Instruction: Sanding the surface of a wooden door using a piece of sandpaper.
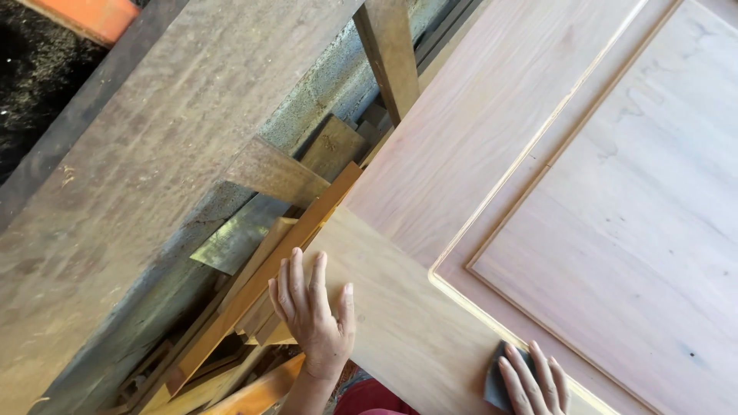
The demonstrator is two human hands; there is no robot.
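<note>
At the far left, around nine o'clock, lies a wide grey weathered plank [131,177]. Next to it, near seven o'clock, a pile of wood offcuts [254,307] fills the gap beside the workpiece. The left hand [311,311] rests flat with fingers spread wide on the edge of the pale wooden door panel [477,138], holding nothing. This panel covers the whole right half, from one to five o'clock, with a routed groove [500,184] framing its raised field. At five o'clock the right hand [534,380] presses a dark sanding pad [496,384] onto the panel beside the groove, fingers laid over it.
</note>
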